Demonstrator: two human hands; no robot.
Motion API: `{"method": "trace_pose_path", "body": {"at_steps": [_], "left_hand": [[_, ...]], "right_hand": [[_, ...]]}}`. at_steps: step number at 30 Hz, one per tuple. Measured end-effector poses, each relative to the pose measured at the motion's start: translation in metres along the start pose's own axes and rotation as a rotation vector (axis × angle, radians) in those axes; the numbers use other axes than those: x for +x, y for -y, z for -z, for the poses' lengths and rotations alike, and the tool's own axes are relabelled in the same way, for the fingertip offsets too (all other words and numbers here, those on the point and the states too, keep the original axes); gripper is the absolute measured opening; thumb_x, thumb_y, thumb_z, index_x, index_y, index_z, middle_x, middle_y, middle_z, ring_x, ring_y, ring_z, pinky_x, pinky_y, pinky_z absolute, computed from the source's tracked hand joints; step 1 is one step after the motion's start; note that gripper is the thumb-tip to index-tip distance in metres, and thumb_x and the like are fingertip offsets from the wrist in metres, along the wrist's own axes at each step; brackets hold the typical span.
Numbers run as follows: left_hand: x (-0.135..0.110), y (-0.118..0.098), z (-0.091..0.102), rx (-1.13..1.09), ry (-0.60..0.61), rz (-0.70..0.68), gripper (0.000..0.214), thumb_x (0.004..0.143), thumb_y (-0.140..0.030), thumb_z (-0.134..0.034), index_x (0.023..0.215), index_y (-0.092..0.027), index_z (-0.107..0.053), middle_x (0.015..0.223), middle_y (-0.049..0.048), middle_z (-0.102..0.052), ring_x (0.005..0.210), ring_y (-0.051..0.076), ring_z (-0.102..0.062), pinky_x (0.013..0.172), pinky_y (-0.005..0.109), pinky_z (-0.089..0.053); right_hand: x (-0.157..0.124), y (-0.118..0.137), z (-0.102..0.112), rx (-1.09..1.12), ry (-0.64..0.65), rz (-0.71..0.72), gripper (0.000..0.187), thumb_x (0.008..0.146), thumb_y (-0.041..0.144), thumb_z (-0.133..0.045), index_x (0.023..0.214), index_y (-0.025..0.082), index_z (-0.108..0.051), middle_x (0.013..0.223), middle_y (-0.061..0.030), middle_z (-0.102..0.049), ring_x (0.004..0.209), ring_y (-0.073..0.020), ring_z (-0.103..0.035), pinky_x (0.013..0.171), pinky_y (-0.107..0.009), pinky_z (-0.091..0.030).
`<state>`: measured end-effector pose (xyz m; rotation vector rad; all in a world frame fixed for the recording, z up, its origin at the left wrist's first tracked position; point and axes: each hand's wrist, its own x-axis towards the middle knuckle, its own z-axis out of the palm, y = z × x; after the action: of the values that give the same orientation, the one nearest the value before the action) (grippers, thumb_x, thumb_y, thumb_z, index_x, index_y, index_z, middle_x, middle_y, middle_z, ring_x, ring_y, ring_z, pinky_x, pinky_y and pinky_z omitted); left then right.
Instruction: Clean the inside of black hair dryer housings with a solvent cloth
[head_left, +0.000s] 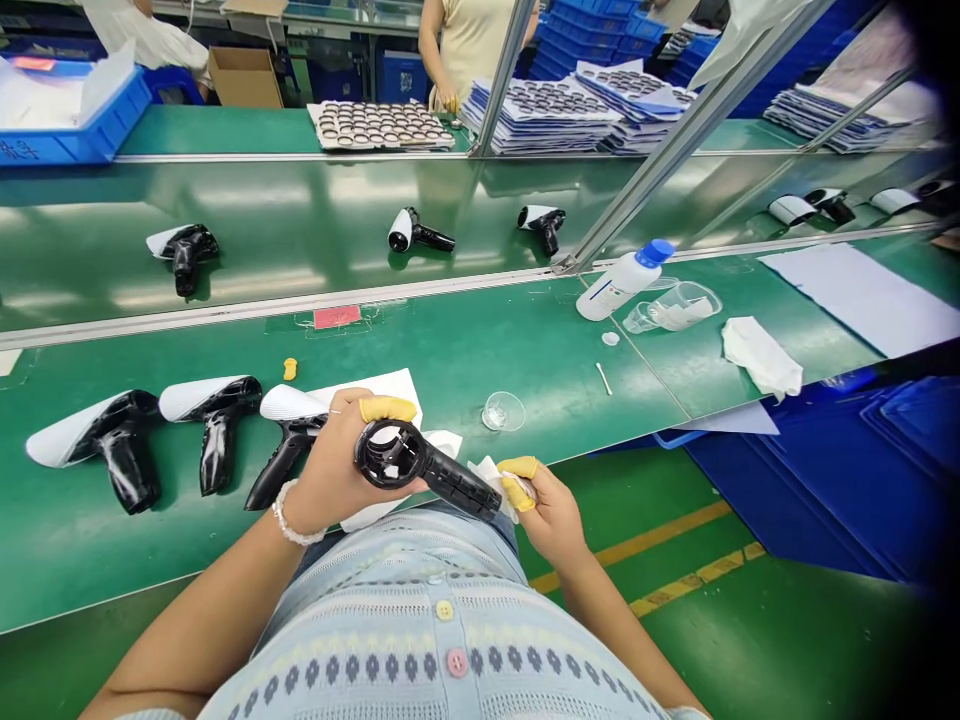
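Observation:
My left hand (341, 470) is wrapped round the head of a black hair dryer housing (459, 483), its round opening facing up and its handle pointing right. A yellow finger cot covers the thumb. At the handle's end, my right hand (551, 510) pinches a crumpled white wipe (495, 480) between fingers in yellow finger cots. Whether the wipe touches the handle I cannot tell. Left of my left hand lie three white-and-black hair dryer housings, the nearest one (281, 455) partly behind that hand. White paper (390, 390) lies under my hands on the green bench (420, 340).
A white bottle (611, 288) with a blue cap stands beside clear plastic cups (679, 308). Nearer are a small clear dish (503, 411), a cotton swab (604, 378) and a crumpled cloth (761, 355). Housings lie on the conveyor belt (300, 220) behind. A person (469, 50) stands across.

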<state>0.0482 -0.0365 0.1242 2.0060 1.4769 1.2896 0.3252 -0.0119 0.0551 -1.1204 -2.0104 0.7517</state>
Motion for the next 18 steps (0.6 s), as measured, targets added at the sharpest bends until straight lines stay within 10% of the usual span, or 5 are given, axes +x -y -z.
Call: {"method": "trace_pose_path", "body": {"at_steps": [11,14,18], "left_hand": [[-0.006,0.038,-0.031,-0.136,0.075,0.172,0.055,0.067,-0.045,-0.079,0.109,-0.022,-0.054,0.106,0.007,-0.06,0.103,0.024,-0.057,0.091,0.039,-0.046],[-0.011,0.052,-0.046,-0.161,0.1,0.236,0.056,0.066,-0.045,-0.079,0.109,-0.021,-0.054,0.108,0.0077,-0.059,0.105,0.026,-0.056,0.094,0.041,-0.044],[-0.017,0.062,-0.058,-0.23,0.09,0.282,0.057,0.064,-0.042,-0.08,0.109,-0.019,-0.053,0.108,0.0093,-0.059,0.106,0.027,-0.057,0.095,0.043,-0.044]], "right_hand": [[0.002,-0.012,0.005,0.246,0.013,0.179,0.019,0.092,0.023,-0.049,0.103,0.029,-0.063,0.102,-0.0051,-0.067,0.115,-0.0254,-0.056,0.091,-0.049,-0.047],[0.004,-0.007,0.002,0.58,-0.077,0.161,0.014,0.093,0.028,-0.049,0.102,0.033,-0.058,0.081,0.0001,-0.065,0.075,-0.018,-0.065,0.069,-0.039,-0.053],[0.012,0.005,-0.002,0.737,-0.181,-0.035,0.012,0.091,0.034,-0.052,0.1,0.03,-0.058,0.054,0.0075,-0.039,0.04,-0.007,-0.034,0.04,-0.02,-0.031]]}}
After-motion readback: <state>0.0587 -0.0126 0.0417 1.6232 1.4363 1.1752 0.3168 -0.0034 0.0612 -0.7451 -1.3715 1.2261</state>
